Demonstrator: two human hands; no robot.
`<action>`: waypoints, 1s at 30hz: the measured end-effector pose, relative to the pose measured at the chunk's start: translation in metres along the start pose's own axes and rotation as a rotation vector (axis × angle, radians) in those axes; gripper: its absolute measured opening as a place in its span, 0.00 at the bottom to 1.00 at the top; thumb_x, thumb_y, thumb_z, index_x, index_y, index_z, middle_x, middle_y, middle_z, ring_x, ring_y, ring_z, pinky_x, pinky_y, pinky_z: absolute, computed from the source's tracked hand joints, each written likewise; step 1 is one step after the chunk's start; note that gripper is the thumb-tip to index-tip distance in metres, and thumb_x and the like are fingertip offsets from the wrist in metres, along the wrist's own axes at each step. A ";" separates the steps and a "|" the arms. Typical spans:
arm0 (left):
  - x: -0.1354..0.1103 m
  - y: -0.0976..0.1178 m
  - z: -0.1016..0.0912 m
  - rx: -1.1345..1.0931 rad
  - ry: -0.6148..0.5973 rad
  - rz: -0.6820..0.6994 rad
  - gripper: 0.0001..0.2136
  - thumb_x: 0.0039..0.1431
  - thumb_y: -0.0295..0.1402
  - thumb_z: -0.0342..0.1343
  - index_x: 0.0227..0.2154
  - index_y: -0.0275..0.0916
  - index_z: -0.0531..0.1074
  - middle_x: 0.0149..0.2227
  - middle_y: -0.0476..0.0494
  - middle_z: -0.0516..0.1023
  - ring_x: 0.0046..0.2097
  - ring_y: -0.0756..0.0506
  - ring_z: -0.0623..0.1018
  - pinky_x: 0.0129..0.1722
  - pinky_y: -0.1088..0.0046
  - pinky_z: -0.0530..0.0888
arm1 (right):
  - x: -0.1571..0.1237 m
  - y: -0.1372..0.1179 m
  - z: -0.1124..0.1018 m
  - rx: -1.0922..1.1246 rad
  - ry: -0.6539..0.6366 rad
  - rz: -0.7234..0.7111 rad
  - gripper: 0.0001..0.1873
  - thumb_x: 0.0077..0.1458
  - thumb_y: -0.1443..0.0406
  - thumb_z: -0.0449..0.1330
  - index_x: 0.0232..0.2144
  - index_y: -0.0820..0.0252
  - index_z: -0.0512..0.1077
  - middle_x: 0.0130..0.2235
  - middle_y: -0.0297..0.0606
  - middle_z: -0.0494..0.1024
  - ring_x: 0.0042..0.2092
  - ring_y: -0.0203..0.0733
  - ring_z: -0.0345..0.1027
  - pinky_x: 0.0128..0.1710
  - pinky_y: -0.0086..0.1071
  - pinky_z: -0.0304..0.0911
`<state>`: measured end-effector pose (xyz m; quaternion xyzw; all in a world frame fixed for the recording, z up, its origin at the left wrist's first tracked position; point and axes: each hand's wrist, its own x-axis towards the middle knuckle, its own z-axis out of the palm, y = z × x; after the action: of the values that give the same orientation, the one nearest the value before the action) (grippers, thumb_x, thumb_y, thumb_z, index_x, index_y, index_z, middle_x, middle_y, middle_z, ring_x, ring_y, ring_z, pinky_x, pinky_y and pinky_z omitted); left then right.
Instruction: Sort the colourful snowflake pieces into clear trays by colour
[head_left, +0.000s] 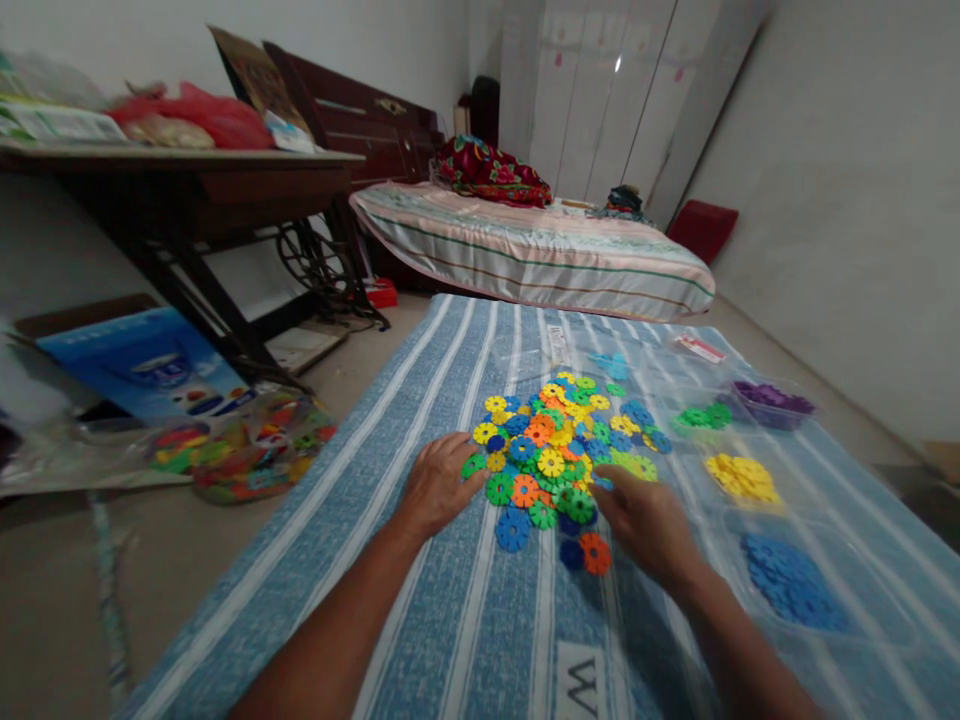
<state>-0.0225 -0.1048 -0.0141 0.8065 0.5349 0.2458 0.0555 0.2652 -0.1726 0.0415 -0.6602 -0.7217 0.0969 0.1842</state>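
A loose heap of notched plastic snowflake discs [551,461] in yellow, green, blue and orange lies on the striped cloth. At its left edge is my left hand [442,485], its thumb and fingers closed about a green snowflake disc [473,466]. My right hand [646,515] reaches in from the other side, thumb and index finger pinched at a blue snowflake disc [602,483], mostly hidden by the fingers. Just below the heap, an orange disc [596,553] touches a dark blue disc [572,554].
Clear trays on the right hold blue discs [795,582], yellow discs [742,478], green discs [703,416] and purple discs [772,396]. Light blue discs [609,366] sit behind the heap. A sewing-machine table [187,160] stands left; a bed [525,245] is beyond.
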 end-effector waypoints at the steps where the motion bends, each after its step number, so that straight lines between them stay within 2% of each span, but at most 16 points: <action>1: 0.000 0.001 -0.001 -0.002 -0.006 -0.002 0.16 0.58 0.43 0.54 0.45 0.41 0.75 0.54 0.37 0.75 0.57 0.36 0.72 0.58 0.52 0.68 | 0.002 -0.014 0.006 -0.001 -0.068 -0.041 0.18 0.62 0.59 0.50 0.46 0.55 0.76 0.27 0.38 0.81 0.29 0.42 0.75 0.29 0.29 0.56; 5: -0.001 0.003 -0.003 -0.008 -0.015 -0.002 0.16 0.57 0.42 0.56 0.44 0.41 0.75 0.53 0.37 0.76 0.57 0.36 0.72 0.58 0.52 0.68 | 0.009 -0.053 0.018 -0.062 -0.250 -0.147 0.16 0.63 0.59 0.52 0.49 0.52 0.74 0.35 0.41 0.83 0.37 0.46 0.77 0.31 0.29 0.57; 10: -0.002 -0.001 -0.002 -0.028 -0.009 0.003 0.17 0.54 0.40 0.59 0.46 0.41 0.74 0.54 0.37 0.75 0.58 0.37 0.72 0.58 0.52 0.68 | 0.018 -0.070 0.027 -0.187 -0.336 -0.114 0.20 0.61 0.59 0.56 0.54 0.53 0.70 0.37 0.45 0.82 0.40 0.51 0.77 0.33 0.31 0.60; 15: -0.003 -0.005 -0.001 -0.061 -0.001 0.012 0.20 0.50 0.41 0.62 0.47 0.41 0.73 0.54 0.38 0.76 0.57 0.37 0.73 0.58 0.53 0.69 | 0.019 -0.070 0.033 -0.197 -0.329 -0.101 0.18 0.63 0.59 0.52 0.53 0.53 0.71 0.37 0.45 0.82 0.40 0.51 0.77 0.34 0.32 0.62; 22: 0.000 -0.006 -0.003 -0.023 0.000 0.017 0.15 0.52 0.42 0.59 0.42 0.42 0.75 0.54 0.38 0.76 0.56 0.37 0.74 0.57 0.54 0.70 | 0.017 -0.071 0.031 -0.170 -0.273 -0.137 0.17 0.61 0.61 0.55 0.51 0.55 0.72 0.36 0.45 0.82 0.38 0.50 0.77 0.34 0.33 0.65; 26: 0.002 -0.017 0.001 -0.024 0.042 0.050 0.17 0.53 0.46 0.56 0.41 0.43 0.76 0.52 0.38 0.77 0.55 0.36 0.75 0.56 0.54 0.71 | 0.022 -0.085 0.034 -0.203 -0.276 -0.273 0.18 0.61 0.64 0.54 0.53 0.55 0.68 0.35 0.44 0.82 0.36 0.47 0.78 0.32 0.32 0.66; 30: 0.006 -0.028 0.005 -0.033 0.066 0.078 0.21 0.55 0.54 0.53 0.40 0.42 0.77 0.51 0.37 0.78 0.54 0.35 0.76 0.56 0.53 0.72 | 0.030 -0.099 0.044 -0.268 -0.293 -0.394 0.15 0.61 0.71 0.49 0.47 0.62 0.70 0.32 0.48 0.82 0.34 0.50 0.79 0.29 0.35 0.68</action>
<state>-0.0414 -0.0868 -0.0263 0.8170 0.5007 0.2830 0.0416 0.1550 -0.1489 0.0430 -0.5045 -0.8615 0.0576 0.0043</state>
